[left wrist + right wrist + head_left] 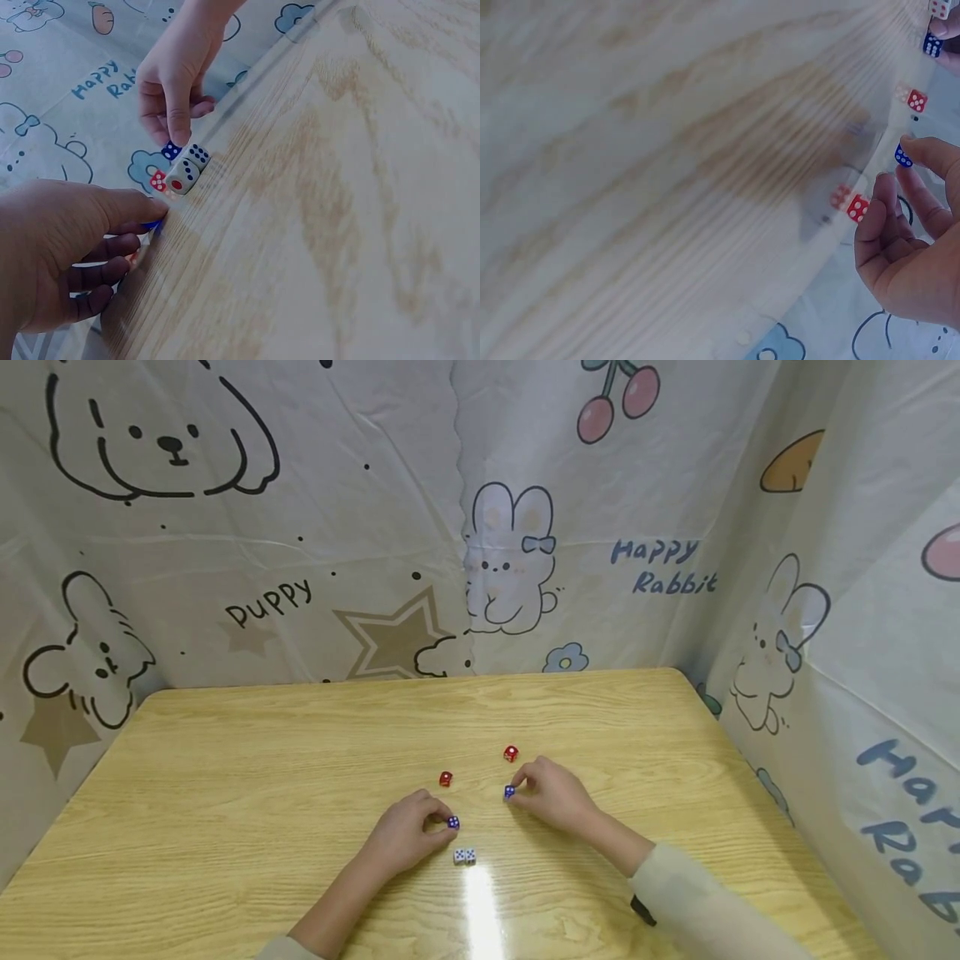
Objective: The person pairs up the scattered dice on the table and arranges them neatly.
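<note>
Between thumb and forefinger, my left hand (407, 833) pinches a blue die (453, 822) low over the table. My right hand (553, 795) likewise pinches a second blue die (509, 792), farther forward and to the right. Two white dice (465, 857) sit side by side just in front of the left fingertips, toward me. One red die (446, 779) lies beyond the left hand, and another red die (511, 753) beyond the right one. In the left wrist view, the thumb covers most of the left blue die (154, 224); the right wrist view shows the other blue die (904, 155) at the right fingertips.
The wooden table (300, 743) has a glossy surface with a bright reflection near its front. A printed cloth (360, 527) hangs behind it and along both sides. Something small and dark (642, 910) shows under the right sleeve (705, 902).
</note>
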`<state>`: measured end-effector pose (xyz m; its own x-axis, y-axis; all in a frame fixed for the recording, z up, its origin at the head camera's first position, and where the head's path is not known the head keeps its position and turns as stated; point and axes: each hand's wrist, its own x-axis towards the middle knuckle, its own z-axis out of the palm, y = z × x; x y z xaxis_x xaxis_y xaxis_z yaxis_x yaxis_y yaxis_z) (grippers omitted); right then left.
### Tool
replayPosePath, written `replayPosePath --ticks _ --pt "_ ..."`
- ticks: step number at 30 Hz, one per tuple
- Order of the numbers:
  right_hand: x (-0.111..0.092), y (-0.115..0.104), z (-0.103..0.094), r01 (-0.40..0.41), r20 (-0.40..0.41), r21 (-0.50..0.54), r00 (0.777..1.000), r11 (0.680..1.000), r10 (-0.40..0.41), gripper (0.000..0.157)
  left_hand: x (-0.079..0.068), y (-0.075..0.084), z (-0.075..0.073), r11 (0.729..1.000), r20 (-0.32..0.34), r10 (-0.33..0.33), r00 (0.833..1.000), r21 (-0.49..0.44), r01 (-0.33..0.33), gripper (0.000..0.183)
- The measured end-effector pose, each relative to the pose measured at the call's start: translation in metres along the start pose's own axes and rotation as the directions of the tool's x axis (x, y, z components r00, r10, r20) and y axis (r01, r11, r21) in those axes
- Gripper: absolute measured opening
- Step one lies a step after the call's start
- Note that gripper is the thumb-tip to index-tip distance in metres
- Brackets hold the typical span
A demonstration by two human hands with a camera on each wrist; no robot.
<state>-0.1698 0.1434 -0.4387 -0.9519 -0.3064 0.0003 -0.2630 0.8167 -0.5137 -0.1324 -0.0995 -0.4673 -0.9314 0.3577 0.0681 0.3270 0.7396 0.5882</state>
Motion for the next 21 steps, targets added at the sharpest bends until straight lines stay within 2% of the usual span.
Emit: replayPosePath --ticks 21 --pt "-0.006 -0.020 0.010 0.115 0.056 0.014 0.992 0.993 -0.115 0.016 0.001 0.000 0.000 1.000 -0.011 0.004 1.000 0.001 -0.004 0.019"
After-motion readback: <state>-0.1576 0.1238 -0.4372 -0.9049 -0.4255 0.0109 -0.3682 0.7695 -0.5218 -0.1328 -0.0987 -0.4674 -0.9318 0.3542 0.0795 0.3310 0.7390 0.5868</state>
